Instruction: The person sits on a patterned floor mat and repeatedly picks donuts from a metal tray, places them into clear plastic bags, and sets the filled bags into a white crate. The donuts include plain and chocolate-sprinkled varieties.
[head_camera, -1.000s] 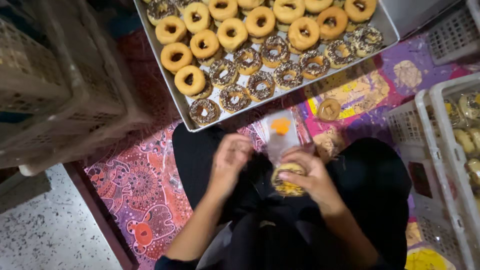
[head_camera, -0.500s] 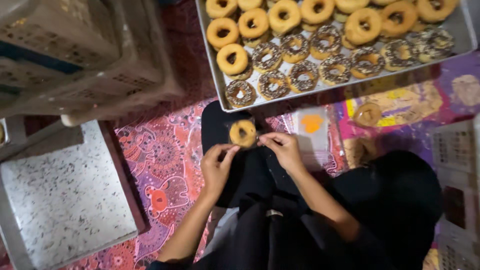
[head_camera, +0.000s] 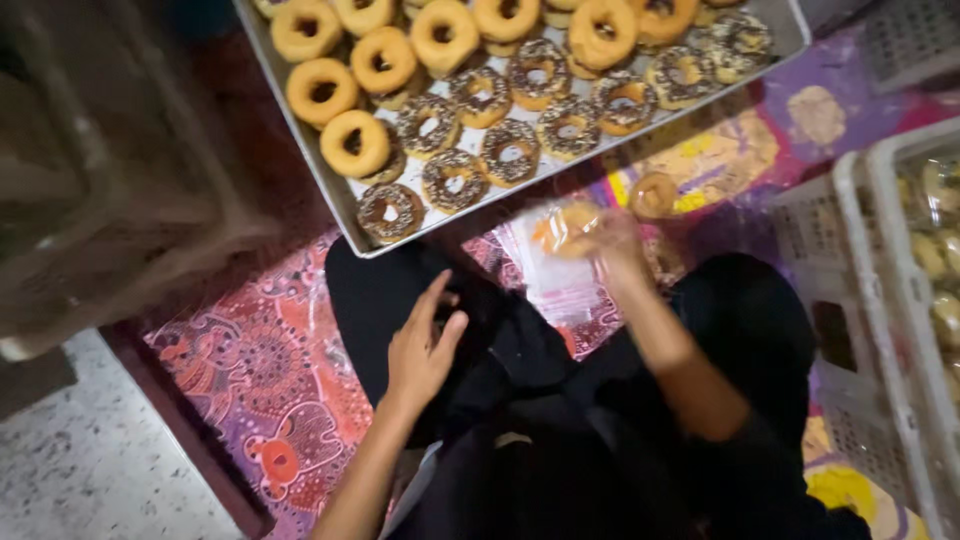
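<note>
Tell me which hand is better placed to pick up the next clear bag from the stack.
Right, probably. The right hand is already over the stack of clear bags below the tray, though blurred. The left hand rests empty on the dark-clothed knee, farther from the bags.

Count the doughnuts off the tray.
2: one doughnut on the mat beside the tray; one blurred doughnut at the right hand. The crates may hide more.

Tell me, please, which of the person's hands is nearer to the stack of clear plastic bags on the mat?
The right hand. It is blurred but reaches right over the stack of clear bags, while the left hand rests on the dark-clothed knee, off to the stack's left.
</note>
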